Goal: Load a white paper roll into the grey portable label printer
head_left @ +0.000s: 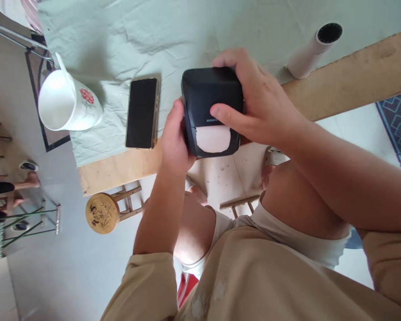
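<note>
Between my two hands is a black label printer [210,96], held over the near edge of the table. A pale label [213,139] shows at its front end. My left hand [176,142] is wrapped round the printer's left side, thumb upright along it. My right hand [254,98] grips the right side, its thumb lying across the top near the printed lettering and its other fingers at the far right corner. The undersides of both hands are hidden by the printer. Left of it a phone [142,113] with a dark screen lies on the cloth.
A white mug [83,104] with a red flower stands at the table's left. A white cylinder [307,55] with a dark top stands at the right. A green cloth [173,31] covers the wooden table [116,171]. Below are a round stool [102,213] and another person's foot [31,180].
</note>
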The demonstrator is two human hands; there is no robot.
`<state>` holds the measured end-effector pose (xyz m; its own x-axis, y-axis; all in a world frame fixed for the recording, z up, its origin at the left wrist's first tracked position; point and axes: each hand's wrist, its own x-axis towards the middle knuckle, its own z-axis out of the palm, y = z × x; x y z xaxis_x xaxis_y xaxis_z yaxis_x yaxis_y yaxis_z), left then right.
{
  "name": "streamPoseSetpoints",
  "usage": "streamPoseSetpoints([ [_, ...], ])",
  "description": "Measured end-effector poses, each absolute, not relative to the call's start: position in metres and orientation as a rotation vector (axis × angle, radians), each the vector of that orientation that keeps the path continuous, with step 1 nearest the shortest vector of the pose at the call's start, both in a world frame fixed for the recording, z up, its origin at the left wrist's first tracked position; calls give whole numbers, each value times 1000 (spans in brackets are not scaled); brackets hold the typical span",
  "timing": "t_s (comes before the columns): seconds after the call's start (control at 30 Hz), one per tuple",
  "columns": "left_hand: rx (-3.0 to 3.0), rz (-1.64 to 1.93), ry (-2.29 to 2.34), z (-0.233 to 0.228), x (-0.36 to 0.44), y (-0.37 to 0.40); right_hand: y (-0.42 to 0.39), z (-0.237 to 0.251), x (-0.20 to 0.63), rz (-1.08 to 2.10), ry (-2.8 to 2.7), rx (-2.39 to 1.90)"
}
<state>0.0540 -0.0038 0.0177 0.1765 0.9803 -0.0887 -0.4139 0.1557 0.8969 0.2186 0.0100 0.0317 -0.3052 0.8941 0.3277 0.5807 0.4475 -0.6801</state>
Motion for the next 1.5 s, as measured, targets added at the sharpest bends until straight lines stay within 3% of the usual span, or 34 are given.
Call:
streamPoseSetpoints([
  [0.37, 748, 1260, 791, 18, 50, 1, 9, 38, 224, 400, -2140, -960],
  [0.9, 968, 1097, 767, 18, 50, 1, 2, 48, 227, 325, -1539, -1313],
  [1.1, 1043, 1069, 785, 21, 49, 0, 1, 48, 226, 183, -2113, -1462],
  [1.27, 1123, 1011, 831, 22, 47, 1, -6, 52, 225, 115, -2273, -1516],
  [1.4, 1085, 968, 858, 26, 47, -1, -4, 52, 226, 217, -2282, -1594],
  [1.5, 1085, 1025, 827, 23, 48, -1, -1, 51, 229, 506, -2148, -1472],
])
